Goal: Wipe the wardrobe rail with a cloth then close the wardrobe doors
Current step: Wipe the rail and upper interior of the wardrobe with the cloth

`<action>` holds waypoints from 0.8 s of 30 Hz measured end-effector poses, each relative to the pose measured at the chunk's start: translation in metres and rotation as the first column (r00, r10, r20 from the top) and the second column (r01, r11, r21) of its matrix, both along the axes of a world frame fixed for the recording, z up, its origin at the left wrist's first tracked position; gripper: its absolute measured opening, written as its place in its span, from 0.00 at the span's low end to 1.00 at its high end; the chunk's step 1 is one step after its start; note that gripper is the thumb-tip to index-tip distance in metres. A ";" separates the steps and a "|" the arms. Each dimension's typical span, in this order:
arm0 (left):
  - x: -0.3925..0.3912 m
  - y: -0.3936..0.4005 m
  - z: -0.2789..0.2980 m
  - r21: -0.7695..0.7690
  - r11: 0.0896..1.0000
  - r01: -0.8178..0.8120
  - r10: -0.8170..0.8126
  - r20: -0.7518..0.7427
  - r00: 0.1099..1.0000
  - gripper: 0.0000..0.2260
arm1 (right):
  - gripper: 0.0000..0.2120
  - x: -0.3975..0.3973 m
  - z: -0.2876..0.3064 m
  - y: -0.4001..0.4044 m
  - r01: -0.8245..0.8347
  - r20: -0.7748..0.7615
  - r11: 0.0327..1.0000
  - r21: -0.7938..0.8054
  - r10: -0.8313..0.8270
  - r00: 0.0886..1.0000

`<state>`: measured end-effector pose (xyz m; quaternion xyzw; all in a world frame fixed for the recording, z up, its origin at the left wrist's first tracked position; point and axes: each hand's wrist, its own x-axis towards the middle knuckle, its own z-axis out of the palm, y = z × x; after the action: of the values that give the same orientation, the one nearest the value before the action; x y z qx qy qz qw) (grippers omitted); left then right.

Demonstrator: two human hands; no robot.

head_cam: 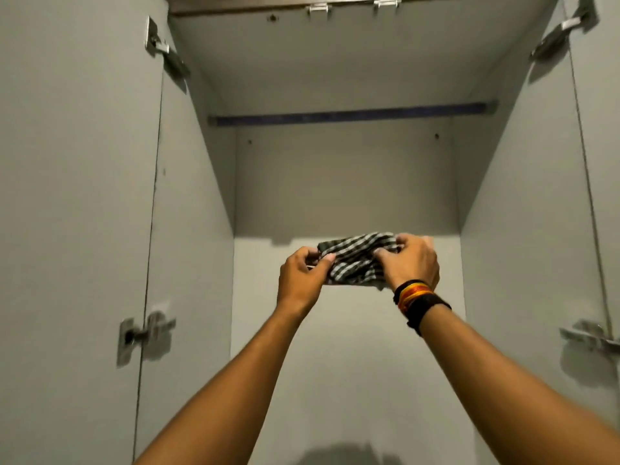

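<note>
Head view: inside the open grey wardrobe (342, 182) the rail (352, 115) runs side to side, above both hands, left hand (302, 276) and right hand (411, 263), clamped on the checked cloth (355, 260).

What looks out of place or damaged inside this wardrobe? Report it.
Nothing stands out as damaged or askew. The rail runs across the wardrobe, seated at both side walls, with nothing hanging from it. The checked cloth is bunched between the left hand and right hand, below the rail, not touching it.
</note>
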<state>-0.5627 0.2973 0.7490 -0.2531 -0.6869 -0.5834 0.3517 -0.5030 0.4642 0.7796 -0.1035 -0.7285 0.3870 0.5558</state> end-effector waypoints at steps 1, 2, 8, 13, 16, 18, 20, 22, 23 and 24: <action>-0.014 0.001 0.026 -0.010 1.000 0.013 -0.013 -0.044 0.999 0.18 | 0.12 -0.012 0.028 -0.002 0.027 -0.057 1.000 -0.011 -0.027 0.998; -0.022 0.003 0.047 -0.037 0.999 0.008 -0.011 -0.094 0.995 0.15 | 0.11 -0.018 0.051 -0.002 0.041 -0.116 0.999 -0.027 -0.044 0.992; -0.062 0.005 0.149 -0.177 0.953 -0.245 0.139 -0.461 0.877 0.12 | 0.12 -0.047 0.166 0.005 0.146 -0.401 0.988 -0.045 -0.152 0.903; -0.100 -0.003 0.229 -0.110 0.686 -0.719 0.363 -0.805 0.469 0.20 | 0.15 -0.064 0.237 0.021 0.268 -0.545 0.963 0.014 -0.217 0.810; -0.105 0.005 0.279 -0.132 0.497 -0.858 0.426 -0.824 0.374 0.27 | 0.15 -0.077 0.270 0.033 0.372 -0.569 0.923 0.097 -0.255 0.782; -0.102 0.012 0.303 -0.201 0.478 -0.855 0.451 -0.779 0.435 0.28 | 0.14 -0.086 0.286 0.041 0.420 -0.542 0.897 0.138 -0.286 0.790; -0.105 0.018 0.319 -0.295 0.441 -0.847 0.456 -0.740 0.495 0.27 | 0.13 -0.101 0.297 0.048 0.462 -0.490 0.871 0.168 -0.333 0.806; -0.113 0.027 0.325 -0.356 0.387 -0.850 0.457 -0.727 0.513 0.24 | 0.14 -0.118 0.302 0.054 0.502 -0.467 0.846 0.180 -0.376 0.800; -0.116 0.029 0.324 -0.365 0.381 -0.850 0.456 -0.726 0.516 0.22 | 0.16 -0.125 0.303 0.056 0.519 -0.483 0.835 0.181 -0.384 0.787; -0.122 0.032 0.322 -0.359 0.399 -0.843 0.456 -0.721 0.523 0.20 | 0.19 -0.133 0.303 0.059 0.536 -0.517 0.825 0.179 -0.385 0.765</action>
<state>-0.6844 0.3297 1.0709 -0.2028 -0.7671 -0.0011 0.6086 -0.6357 0.5234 1.0828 -0.0967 -0.5791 0.1278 0.7993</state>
